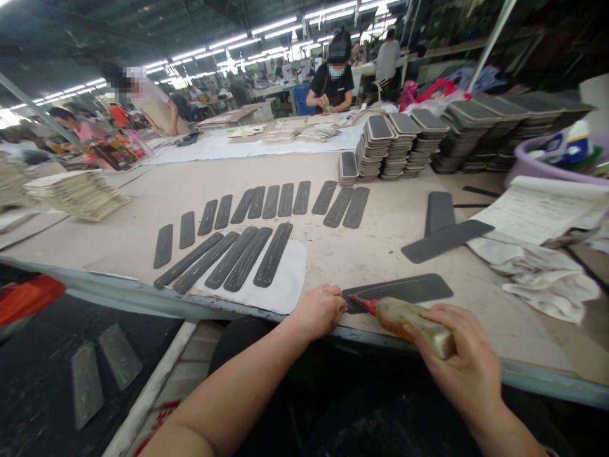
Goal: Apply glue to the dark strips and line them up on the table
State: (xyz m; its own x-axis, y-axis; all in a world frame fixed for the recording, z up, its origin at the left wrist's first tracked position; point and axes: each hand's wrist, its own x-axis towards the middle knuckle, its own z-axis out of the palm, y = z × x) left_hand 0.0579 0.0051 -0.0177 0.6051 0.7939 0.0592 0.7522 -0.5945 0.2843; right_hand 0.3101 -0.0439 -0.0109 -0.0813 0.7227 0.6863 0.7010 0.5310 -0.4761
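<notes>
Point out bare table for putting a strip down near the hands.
Free: between white sheet and crossed strips, above the held strip. Crowded: strip rows left, cloths right, stacks behind.

I see a long beige worktable (143, 209) filling the view from 9 o'clock across to 3 o'clock, its pale metal edge running along the near side. Overhead, rows of fluorescent tube lights (266, 28) streak from 10 o'clock toward 1 o'clock under a dark ceiling, and a slanted white post (490, 44) stands at 2 o'clock. At 7 o'clock I note a dark floor (42, 387) with a pale strip (152, 393); further tables with people seated or standing sit at 12 o'clock, far back.
</notes>
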